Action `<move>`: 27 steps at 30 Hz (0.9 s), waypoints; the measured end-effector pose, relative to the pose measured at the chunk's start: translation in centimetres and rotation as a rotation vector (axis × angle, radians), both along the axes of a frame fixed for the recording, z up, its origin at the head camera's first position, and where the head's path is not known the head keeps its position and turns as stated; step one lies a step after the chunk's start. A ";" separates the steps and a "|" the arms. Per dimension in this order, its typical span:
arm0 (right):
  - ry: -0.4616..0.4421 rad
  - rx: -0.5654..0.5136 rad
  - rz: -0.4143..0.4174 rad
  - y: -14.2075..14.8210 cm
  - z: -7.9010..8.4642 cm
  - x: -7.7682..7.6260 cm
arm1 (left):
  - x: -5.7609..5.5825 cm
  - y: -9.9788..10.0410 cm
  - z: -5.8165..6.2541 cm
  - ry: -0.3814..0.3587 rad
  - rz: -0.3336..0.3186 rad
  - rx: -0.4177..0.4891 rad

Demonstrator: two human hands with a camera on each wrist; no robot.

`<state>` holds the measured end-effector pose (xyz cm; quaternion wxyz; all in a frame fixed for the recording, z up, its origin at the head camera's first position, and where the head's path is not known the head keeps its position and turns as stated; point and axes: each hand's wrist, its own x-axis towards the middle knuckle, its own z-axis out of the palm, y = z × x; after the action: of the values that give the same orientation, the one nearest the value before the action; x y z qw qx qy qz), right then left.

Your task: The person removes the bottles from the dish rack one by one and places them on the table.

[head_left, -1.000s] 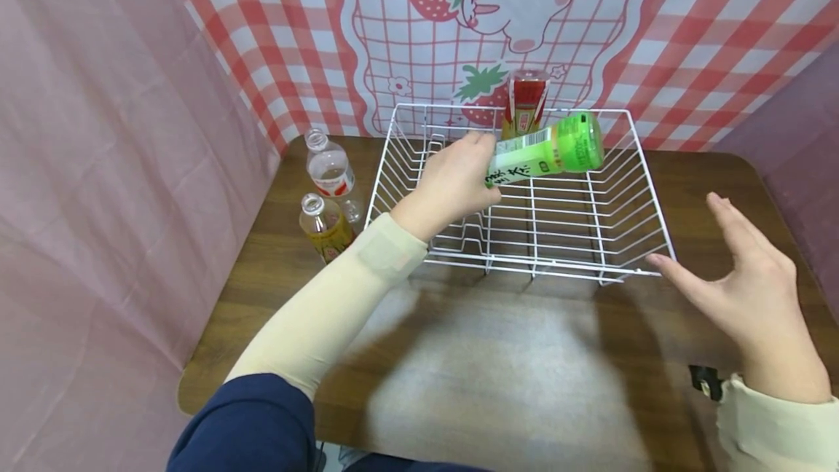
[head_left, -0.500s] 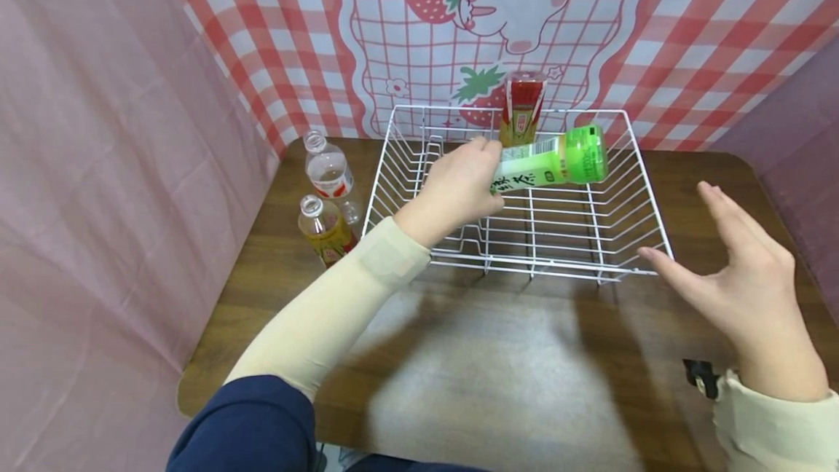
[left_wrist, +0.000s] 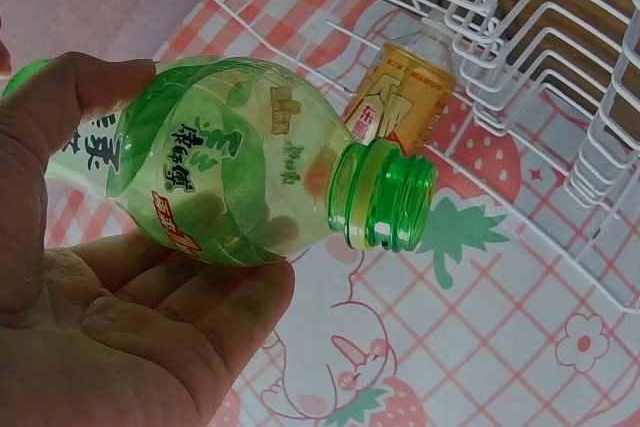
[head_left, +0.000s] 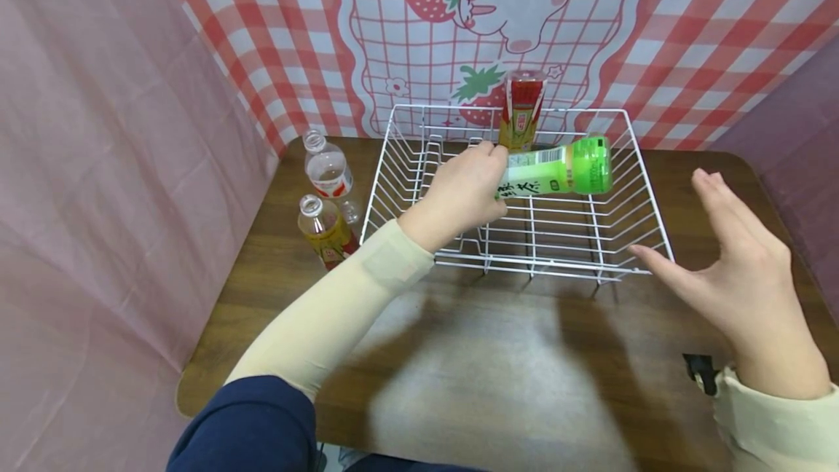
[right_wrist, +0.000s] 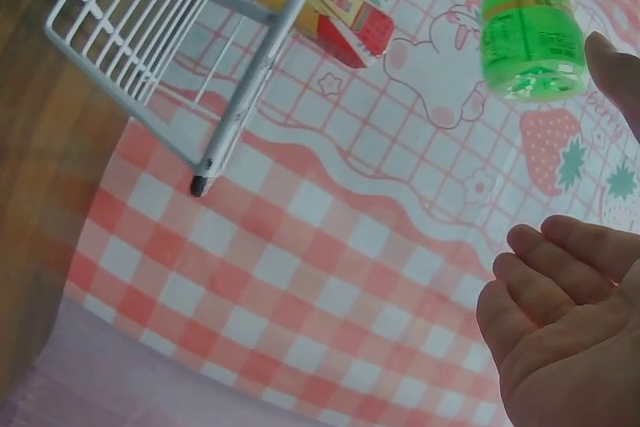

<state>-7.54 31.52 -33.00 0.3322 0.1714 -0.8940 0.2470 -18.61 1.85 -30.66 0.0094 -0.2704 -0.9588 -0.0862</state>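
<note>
A green tea bottle [head_left: 557, 168] lies almost level in the air above the white wire rack [head_left: 534, 266]. My left hand [head_left: 465, 184] grips it, and its base points right. In the left wrist view, thumb and fingers are around the bottle's body [left_wrist: 235, 162], and its green mouth shows no cap. My right hand [head_left: 747, 275] is held apart with spread thumb and fingers, beyond the rack's right front corner, holding nothing. In the right wrist view, the palm of the right hand [right_wrist: 570, 317] shows below the bottle's base [right_wrist: 535, 67], not touching it.
A red and yellow bottle [head_left: 522, 111] stands neck down at the rack's back side. Left of the rack, a clear bottle [head_left: 330, 173] and a yellow-labelled bottle [head_left: 328, 231] stand uncapped on the wooden table [head_left: 262, 312]. A checked cloth [head_left: 295, 42] hangs behind.
My left hand has brought the green tea bottle slightly lower, toward the rack's front and right, and its base has tipped down closer to level. My right hand has shifted slightly left and up.
</note>
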 end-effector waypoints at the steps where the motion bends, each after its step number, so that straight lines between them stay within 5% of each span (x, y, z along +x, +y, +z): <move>1: 0.004 -0.005 0.000 -0.3 0.2 0.1 | 0.0 0.1 0.0 -0.002 -0.001 -0.006; 11: -0.023 0.033 0.029 -2.3 1.8 0.4 | 0.3 0.5 0.2 -0.017 -0.014 -0.022; 27: 0.013 0.047 0.062 -2.2 1.4 -0.2 | 0.8 1.0 0.3 0.001 -0.044 -0.083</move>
<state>-7.79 29.28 -31.57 0.3261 0.2084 -0.8916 0.2351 -17.76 2.84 -30.39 -0.0035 -0.2917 -0.9554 -0.0462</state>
